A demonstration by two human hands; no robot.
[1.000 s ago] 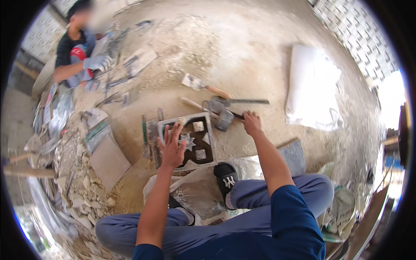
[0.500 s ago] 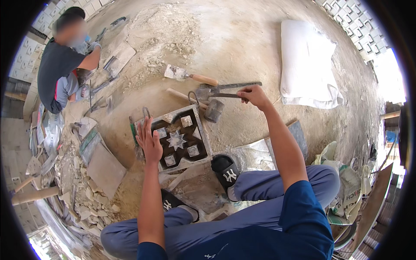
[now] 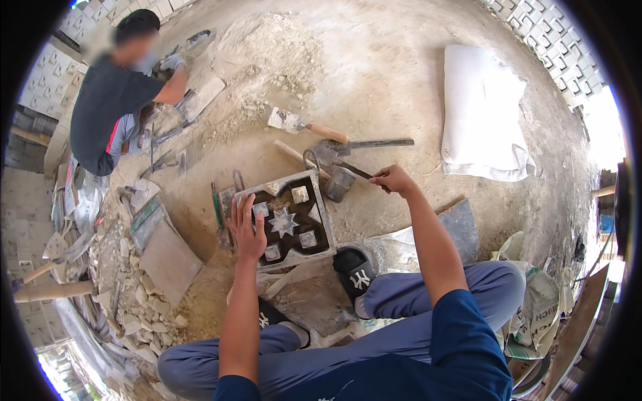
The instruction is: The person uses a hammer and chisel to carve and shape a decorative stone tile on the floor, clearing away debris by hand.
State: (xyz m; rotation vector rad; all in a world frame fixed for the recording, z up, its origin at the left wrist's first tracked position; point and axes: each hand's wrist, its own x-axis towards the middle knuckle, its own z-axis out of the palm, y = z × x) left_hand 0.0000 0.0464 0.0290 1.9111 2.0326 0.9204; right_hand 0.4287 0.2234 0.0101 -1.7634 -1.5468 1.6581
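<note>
My left hand lies with fingers stretched along the left edge of a square metal mold, which has a star-shaped block and several smaller square blocks inside. To the right, the fingers of my right hand pinch the dark handle of a flat metal tool, apparently a trowel or scraper. Its wide grey end rests near the ground, above the mold's far right corner. Beside it is a mallet with a dark head and a wooden handle, partly crossed by the tool and a wire loop.
A wooden-handled trowel and a dark metal bar lie beyond the mold. A folded white sack is at the far right. Broken rubble and a flat board lie left. A co-worker crouches at far left.
My right hand has lowered the handle toward me, so the tool now slants away from the dark bar. My left hand stays at the mold's left edge. The whole view has shifted slightly.
</note>
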